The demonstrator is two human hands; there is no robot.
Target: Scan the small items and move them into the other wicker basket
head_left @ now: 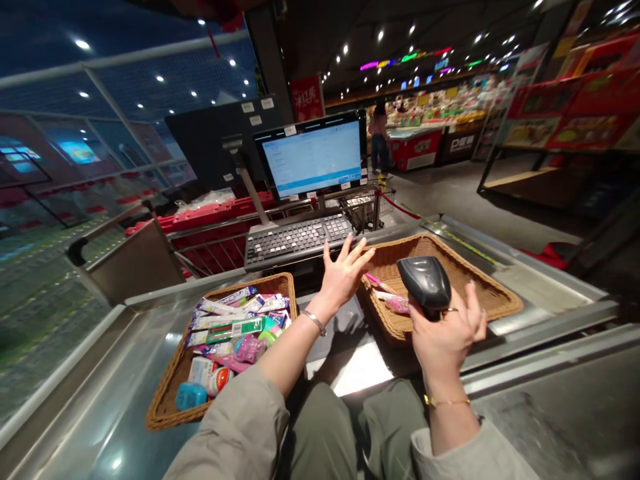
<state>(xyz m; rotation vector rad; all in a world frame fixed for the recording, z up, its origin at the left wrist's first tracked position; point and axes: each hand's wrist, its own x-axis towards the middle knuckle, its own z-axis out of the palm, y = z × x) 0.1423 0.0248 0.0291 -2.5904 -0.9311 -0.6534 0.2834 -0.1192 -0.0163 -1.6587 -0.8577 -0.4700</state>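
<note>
My left hand [343,277] is raised with its fingers spread, holding nothing, just above the near edge of a black keyboard [297,240]. My right hand [445,330] grips a black handheld barcode scanner [425,281] over a wicker basket [480,287]. A few small pink-wrapped items [395,303] lie in that basket, partly hidden by the scanner. To my left, a second wicker basket [285,285] is heaped with several toothpaste boxes, toothbrush packs and small bottles.
A monitor [313,155] stands behind the keyboard on a checkout's steel counter [85,407]. Red baskets [215,230] are stacked on a metal rack behind it. A person [379,137] stands in the store aisle beyond, near a red rope [397,205].
</note>
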